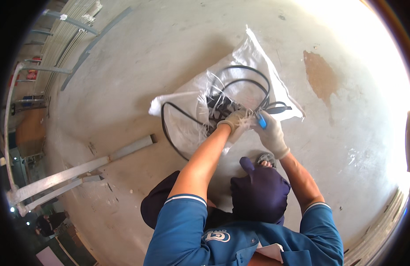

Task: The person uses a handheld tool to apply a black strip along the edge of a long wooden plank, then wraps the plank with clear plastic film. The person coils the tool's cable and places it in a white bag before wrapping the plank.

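A white woven sack (183,98) lies on the floor in front of me, its mouth torn and fringed with loose strands. Black cables (222,106) are bunched inside it, and several loops spill out over the sack. My left hand (234,120), in a pale glove, is closed on the frayed edge of the sack, its fingertips partly hidden by strands. Just right of it, my gloved right hand (272,135) is closed around a small blue object (261,121); most of it is hidden by the fingers, so its kind does not show. A black cable end (278,110) lies beyond that hand.
A metal frame with long bars (81,173) stands on the left, one bar reaching toward the sack. Long pale strips (67,40) lie at the far left, and more (378,230) at the lower right. A person (50,224) is at the lower left. My sandalled foot (266,160) is close by.
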Tool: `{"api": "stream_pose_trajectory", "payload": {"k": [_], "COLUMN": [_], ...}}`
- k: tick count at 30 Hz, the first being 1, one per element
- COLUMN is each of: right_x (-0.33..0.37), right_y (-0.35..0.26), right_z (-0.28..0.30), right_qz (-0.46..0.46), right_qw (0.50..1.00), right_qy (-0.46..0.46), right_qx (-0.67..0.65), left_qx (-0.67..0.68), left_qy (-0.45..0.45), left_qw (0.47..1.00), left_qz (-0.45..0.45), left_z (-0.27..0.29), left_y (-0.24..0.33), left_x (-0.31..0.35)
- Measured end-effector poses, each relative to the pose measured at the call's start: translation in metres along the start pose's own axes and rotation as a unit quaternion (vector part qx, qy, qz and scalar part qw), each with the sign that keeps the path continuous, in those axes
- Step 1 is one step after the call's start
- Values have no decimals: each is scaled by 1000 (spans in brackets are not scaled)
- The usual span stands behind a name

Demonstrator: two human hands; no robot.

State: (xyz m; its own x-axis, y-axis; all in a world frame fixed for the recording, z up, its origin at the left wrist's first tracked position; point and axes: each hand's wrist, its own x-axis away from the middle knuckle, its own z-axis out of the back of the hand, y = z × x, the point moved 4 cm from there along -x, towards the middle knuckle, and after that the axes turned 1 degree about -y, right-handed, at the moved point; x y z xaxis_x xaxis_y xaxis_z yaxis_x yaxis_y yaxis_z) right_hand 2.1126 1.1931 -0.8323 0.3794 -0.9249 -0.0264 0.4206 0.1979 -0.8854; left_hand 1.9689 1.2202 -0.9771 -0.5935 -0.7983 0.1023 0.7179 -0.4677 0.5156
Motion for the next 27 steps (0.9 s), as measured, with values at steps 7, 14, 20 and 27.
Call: {"api": "stream_pose_trajectory", "payload": {"k": [7, 14, 20, 27], "right_x": [-5, -8, 39, 28], "right_y": [-12, -53, -110, 13], "right_z": [55, 38, 90, 67], "right_qz": [-14, 55, 228, -6], "right_qw": [980, 997, 958, 984], "right_qy": [48, -46, -174, -131], "right_qx": [-193, -5, -20, 122], "left_qx": [511, 161, 384, 234], "left_qy": [15, 172, 140, 41], "left_qw": [818, 971, 840, 886], "left_qz": [263, 38, 357, 398], "left_z": [16, -51, -6, 126], "left_y": [-27, -12, -85, -86], "left_x": [5, 2, 22, 37]}}
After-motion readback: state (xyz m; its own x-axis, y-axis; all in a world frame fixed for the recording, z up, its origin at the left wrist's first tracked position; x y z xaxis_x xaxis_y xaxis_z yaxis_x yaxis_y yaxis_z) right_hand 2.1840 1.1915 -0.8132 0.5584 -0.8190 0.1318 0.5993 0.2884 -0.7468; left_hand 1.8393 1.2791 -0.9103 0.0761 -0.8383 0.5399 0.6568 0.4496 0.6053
